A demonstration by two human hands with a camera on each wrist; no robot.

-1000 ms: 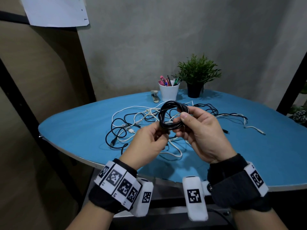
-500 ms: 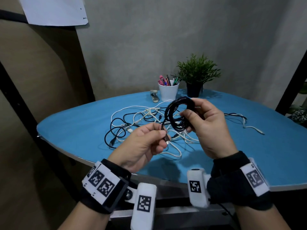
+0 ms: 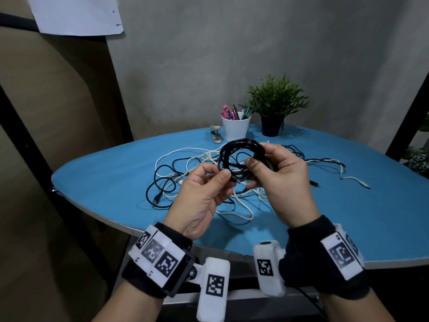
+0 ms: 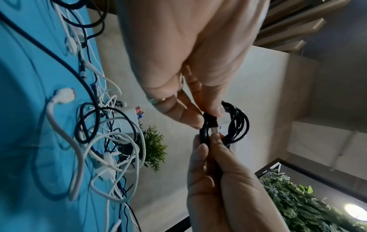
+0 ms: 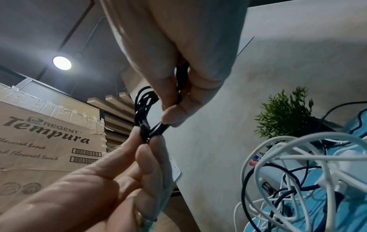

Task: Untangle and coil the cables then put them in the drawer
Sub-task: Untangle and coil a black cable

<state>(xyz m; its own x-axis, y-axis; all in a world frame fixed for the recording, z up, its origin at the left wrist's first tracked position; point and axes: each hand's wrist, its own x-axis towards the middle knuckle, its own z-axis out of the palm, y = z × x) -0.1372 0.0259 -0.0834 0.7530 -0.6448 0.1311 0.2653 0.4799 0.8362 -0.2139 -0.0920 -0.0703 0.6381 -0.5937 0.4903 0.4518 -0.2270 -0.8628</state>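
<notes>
Over the blue counter (image 3: 97,173), its near edge cut off by our wrists, our right hand (image 3: 282,182) curls around the black coiled cable (image 3: 241,156). Our left hand (image 3: 202,194) pinches its plug end (image 4: 213,125) against the coil, above the tangled cables (image 3: 185,175); our fingers hide part of the coil.
</notes>
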